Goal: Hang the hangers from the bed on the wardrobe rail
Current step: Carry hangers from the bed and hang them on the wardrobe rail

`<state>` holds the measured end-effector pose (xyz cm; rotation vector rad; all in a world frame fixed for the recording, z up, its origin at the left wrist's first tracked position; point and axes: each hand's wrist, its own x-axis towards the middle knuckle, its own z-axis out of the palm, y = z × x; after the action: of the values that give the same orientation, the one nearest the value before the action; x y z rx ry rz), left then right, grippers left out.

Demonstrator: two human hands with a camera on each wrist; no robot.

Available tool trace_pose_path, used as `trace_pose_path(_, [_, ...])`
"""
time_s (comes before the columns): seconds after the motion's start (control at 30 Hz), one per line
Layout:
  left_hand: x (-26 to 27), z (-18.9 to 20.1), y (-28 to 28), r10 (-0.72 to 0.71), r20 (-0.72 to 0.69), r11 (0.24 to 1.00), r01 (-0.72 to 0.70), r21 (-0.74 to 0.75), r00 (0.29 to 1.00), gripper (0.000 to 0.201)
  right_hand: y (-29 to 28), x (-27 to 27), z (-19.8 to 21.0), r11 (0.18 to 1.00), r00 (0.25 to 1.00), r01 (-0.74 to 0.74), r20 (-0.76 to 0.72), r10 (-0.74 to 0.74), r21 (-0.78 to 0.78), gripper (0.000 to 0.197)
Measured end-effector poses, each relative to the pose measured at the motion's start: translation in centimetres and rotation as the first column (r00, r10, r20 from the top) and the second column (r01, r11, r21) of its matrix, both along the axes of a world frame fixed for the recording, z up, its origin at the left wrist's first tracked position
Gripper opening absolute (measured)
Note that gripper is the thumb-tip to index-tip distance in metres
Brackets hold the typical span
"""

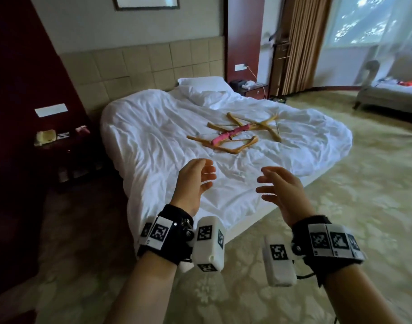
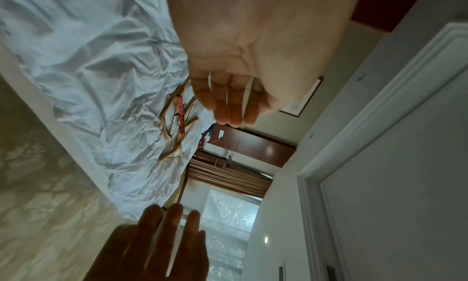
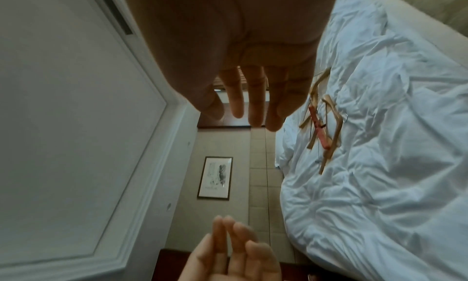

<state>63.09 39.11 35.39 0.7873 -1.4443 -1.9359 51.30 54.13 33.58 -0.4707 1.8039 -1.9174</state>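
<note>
Several wooden hangers (image 1: 237, 134) lie in a loose heap on the white bed (image 1: 153, 141), with a pink padded hanger (image 1: 230, 134) across them. The same heap of hangers (image 2: 177, 121) shows in the left wrist view, and the hangers (image 3: 326, 121) appear again in the right wrist view. My left hand (image 1: 200, 181) and right hand (image 1: 277, 188) hover side by side over the bed's near corner, short of the heap. Both are empty, with fingers relaxed and slightly bent. No wardrobe rail is in view.
A dark bedside table (image 1: 60, 146) stands left of the bed, another nightstand (image 1: 251, 90) at the far side. Patterned carpet (image 1: 340, 183) spreads to the right toward a grey couch (image 1: 387, 97). Curtains (image 1: 300, 43) hang by the window.
</note>
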Motion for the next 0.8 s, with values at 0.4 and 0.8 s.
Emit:
trace_pose_path(0.4, [-24.6,-0.5,-10.6,0.055,0.039,0.998,-0.055,-0.002,0.998,0.024,-11.9,-25.5,0.2,0.999,0.999,-0.040,-0.004,0.040,0.028,0.013])
trace_pose_path(0.8, [-43.7,-6.6,-27.0,0.211,0.068,0.967,-0.219,0.133,0.975,0.020,-28.3,-46.4,-5.1,0.979,0.990,-0.110,-0.071,0.124,0.171,0.009])
